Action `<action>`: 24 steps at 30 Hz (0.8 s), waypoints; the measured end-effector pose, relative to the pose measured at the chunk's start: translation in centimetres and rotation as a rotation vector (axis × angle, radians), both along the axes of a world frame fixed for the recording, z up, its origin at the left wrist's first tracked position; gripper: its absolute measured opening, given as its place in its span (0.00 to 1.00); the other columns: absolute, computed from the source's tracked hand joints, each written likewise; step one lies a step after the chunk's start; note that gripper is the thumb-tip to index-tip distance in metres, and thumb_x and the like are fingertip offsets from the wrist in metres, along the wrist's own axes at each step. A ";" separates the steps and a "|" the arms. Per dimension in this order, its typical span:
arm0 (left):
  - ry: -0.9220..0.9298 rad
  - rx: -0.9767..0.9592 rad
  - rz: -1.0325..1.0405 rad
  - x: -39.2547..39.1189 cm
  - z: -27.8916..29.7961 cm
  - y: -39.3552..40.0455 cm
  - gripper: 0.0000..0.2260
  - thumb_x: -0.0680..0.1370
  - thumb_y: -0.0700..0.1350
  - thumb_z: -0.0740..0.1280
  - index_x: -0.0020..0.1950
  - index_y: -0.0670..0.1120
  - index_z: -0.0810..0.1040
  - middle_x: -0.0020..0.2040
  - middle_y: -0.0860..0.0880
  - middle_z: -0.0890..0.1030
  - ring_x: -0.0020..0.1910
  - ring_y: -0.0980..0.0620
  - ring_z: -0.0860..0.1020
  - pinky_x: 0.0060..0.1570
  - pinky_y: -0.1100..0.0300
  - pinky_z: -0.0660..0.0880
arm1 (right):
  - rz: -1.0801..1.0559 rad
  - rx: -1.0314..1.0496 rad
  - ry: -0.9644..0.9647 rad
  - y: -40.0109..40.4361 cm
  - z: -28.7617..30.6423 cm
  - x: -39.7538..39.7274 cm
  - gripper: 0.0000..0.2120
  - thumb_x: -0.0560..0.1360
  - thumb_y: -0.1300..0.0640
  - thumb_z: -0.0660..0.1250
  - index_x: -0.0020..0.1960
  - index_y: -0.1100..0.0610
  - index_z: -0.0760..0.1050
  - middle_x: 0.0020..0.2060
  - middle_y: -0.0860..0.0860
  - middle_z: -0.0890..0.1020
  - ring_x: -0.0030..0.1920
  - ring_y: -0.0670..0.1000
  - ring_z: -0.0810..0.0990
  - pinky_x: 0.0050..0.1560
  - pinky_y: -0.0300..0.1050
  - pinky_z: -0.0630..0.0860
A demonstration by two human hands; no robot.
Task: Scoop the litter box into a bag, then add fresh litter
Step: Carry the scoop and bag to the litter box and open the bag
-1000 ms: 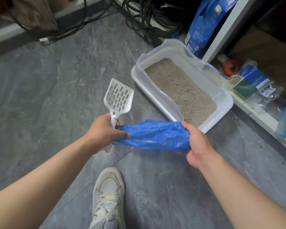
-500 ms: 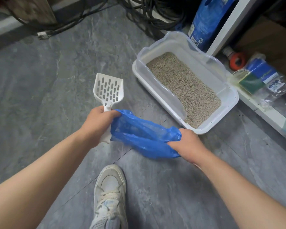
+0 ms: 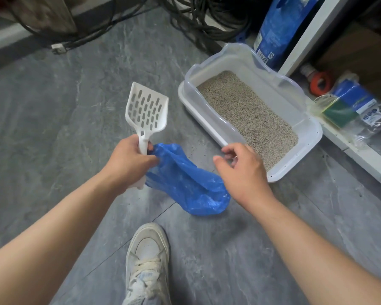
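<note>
Grey stone-patterned floor (image 3: 53,128), seen from above. A white slotted scoop (image 3: 147,108) and one end of a blue plastic bag (image 3: 185,183) are gripped together in the left hand (image 3: 128,161); the rest of the bag hangs free. The right hand (image 3: 240,170) is held just beside the bag, fingers loosely curled, holding nothing. The litter box (image 3: 312,137), filled with litter (image 3: 246,111), is set on the floor beside a shelf (image 3: 361,155). A white shoe (image 3: 147,256) is visible below.

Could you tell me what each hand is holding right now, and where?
Left hand grips the litter scoop by its handle plus the blue bag's edge; right hand holds nothing.
</note>
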State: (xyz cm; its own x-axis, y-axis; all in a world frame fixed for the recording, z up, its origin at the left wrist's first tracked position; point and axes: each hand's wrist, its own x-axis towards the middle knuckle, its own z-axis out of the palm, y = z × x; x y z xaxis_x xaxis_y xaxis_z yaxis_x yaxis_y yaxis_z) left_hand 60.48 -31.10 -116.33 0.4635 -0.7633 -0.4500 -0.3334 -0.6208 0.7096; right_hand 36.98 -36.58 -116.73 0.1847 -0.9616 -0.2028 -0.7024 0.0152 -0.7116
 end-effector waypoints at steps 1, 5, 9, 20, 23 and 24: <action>-0.005 -0.019 -0.016 -0.3 0.1 -0.1 0.09 0.73 0.39 0.73 0.46 0.46 0.74 0.40 0.47 0.78 0.34 0.50 0.74 0.28 0.57 0.72 | -0.002 0.073 -0.100 0.3 0.5 1.0 0.12 0.73 0.48 0.71 0.54 0.51 0.78 0.44 0.47 0.81 0.47 0.49 0.80 0.55 0.51 0.77; -0.018 -0.105 -0.158 -1.7 0.6 -0.5 0.09 0.72 0.39 0.75 0.46 0.48 0.76 0.39 0.50 0.80 0.36 0.53 0.77 0.34 0.60 0.73 | 0.012 0.556 -0.376 1.2 1.5 5.5 0.17 0.73 0.38 0.68 0.51 0.51 0.79 0.42 0.47 0.83 0.41 0.47 0.79 0.46 0.55 0.79; 0.027 -0.160 -0.318 -2.5 1.3 -0.3 0.13 0.71 0.37 0.76 0.50 0.49 0.77 0.41 0.49 0.81 0.38 0.61 0.79 0.38 0.66 0.75 | -0.059 0.745 -0.543 0.6 1.4 7.7 0.15 0.75 0.40 0.68 0.50 0.51 0.79 0.45 0.47 0.84 0.44 0.49 0.80 0.42 0.47 0.72; 0.166 -0.187 -0.525 -3.5 1.7 0.0 0.19 0.69 0.36 0.78 0.53 0.54 0.77 0.42 0.64 0.81 0.41 0.64 0.80 0.40 0.70 0.74 | -0.064 0.679 -0.583 1.0 0.4 8.3 0.19 0.69 0.41 0.73 0.53 0.53 0.80 0.49 0.52 0.86 0.49 0.52 0.85 0.48 0.52 0.83; 0.204 -0.165 -0.468 -3.0 1.0 0.3 0.24 0.67 0.40 0.82 0.58 0.53 0.77 0.48 0.57 0.83 0.46 0.59 0.81 0.49 0.62 0.78 | -0.197 0.689 -0.745 0.2 0.3 7.8 0.08 0.77 0.55 0.69 0.53 0.58 0.78 0.47 0.58 0.85 0.46 0.55 0.85 0.42 0.49 0.82; 0.184 -0.196 -0.432 -2.8 0.6 0.3 0.25 0.67 0.40 0.83 0.59 0.53 0.78 0.51 0.56 0.83 0.49 0.57 0.81 0.52 0.61 0.78 | -0.222 0.699 -0.810 -0.3 0.4 7.4 0.06 0.78 0.58 0.67 0.54 0.58 0.77 0.46 0.59 0.84 0.44 0.55 0.85 0.41 0.49 0.81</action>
State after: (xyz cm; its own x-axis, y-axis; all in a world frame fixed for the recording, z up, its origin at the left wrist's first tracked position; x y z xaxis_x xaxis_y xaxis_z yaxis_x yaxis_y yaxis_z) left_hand 57.63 -30.76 -115.77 0.0133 -0.9462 -0.3233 -0.3886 -0.3028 0.8702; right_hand 44.42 -36.88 -116.36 0.3462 -0.7097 -0.6136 0.0389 0.6643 -0.7464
